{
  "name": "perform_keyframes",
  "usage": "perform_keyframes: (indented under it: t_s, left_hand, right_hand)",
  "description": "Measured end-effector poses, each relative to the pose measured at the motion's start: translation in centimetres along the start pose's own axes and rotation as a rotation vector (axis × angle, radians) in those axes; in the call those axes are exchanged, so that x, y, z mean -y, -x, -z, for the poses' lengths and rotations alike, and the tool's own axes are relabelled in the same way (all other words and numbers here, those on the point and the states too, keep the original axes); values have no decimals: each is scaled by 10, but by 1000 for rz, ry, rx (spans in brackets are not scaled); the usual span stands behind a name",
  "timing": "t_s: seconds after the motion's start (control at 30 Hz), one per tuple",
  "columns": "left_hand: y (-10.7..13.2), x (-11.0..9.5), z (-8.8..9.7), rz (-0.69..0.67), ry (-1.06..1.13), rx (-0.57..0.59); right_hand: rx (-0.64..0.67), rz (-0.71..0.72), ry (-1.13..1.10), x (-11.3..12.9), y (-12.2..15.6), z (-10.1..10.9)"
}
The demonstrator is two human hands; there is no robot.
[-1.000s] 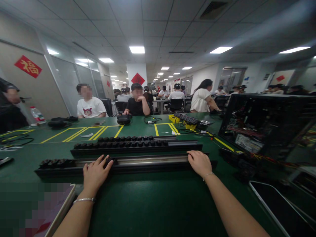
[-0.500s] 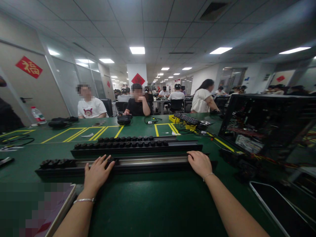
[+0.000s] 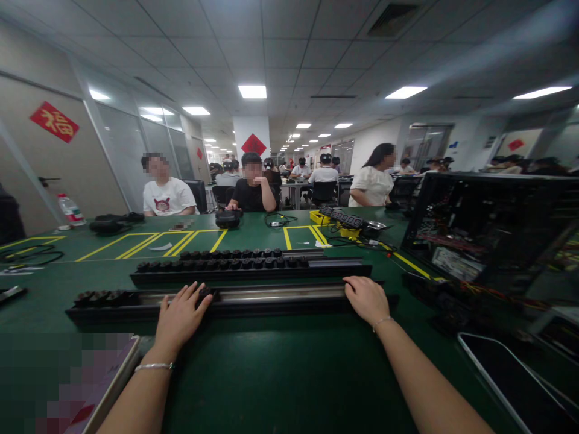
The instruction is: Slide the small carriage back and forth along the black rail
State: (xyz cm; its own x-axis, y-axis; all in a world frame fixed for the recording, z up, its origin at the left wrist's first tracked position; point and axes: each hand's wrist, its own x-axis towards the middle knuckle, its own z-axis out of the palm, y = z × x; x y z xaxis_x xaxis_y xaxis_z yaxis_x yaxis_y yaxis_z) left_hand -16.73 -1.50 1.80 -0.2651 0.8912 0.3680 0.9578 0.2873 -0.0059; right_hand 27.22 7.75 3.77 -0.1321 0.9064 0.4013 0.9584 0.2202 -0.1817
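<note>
A long black rail (image 3: 280, 307) with a silvery channel lies across the green table in front of me. My left hand (image 3: 181, 316) rests over its left-middle part, fingers spread, with thumb and index beside a small black block (image 3: 210, 294) on the channel. Whether they press on that block is hard to make out. At the right end, my right hand (image 3: 368, 298) is curled over the rail, its fingertips partly hidden behind the edge. Several more black blocks (image 3: 106, 298) sit in a row at the rail's left end.
Beyond it lie further black rails (image 3: 251, 277) bearing rows of black knobs. An open computer case (image 3: 479, 229) stands at right, with a tablet-like device (image 3: 511, 377) in front. A power strip (image 3: 341, 217) and cables lie farther back. People sit across the table.
Both hands stay nearly where they were on the rail; the view shifts very slightly. A person in white at the back right has straightened and turned.
</note>
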Motion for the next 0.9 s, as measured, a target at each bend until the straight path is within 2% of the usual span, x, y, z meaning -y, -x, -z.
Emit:
perform_keyframes:
  t_s: [0.27,0.9]
  left_hand:
    - [-1,-2,1,-83,17,0]
    - [-1,-7,-2,-100,-22,-13]
  right_hand:
    - [-1,5,5,1,0,1]
    - [4,-2,-3,0,0,0]
